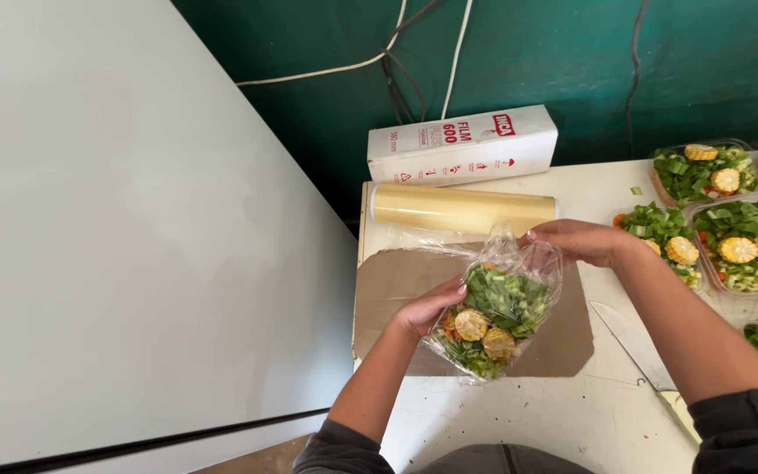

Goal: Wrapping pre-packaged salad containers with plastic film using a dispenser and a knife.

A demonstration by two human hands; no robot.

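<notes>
My left hand (427,309) grips the left side of a small tray of chopped greens and corn slices (493,318), held tilted above a brown cardboard sheet (389,290). Clear cling film (519,259) is wrapped over the tray. My right hand (576,240) pinches the film at the tray's far upper edge. The film runs back toward a yellowish roll of cling film (458,209) lying just behind the cardboard.
A long white film box (462,145) lies behind the roll. Several wrapped vegetable trays (730,233) stand at the right. A knife (638,347) lies on the white table (537,417) right of the cardboard. A white panel (116,219) fills the left.
</notes>
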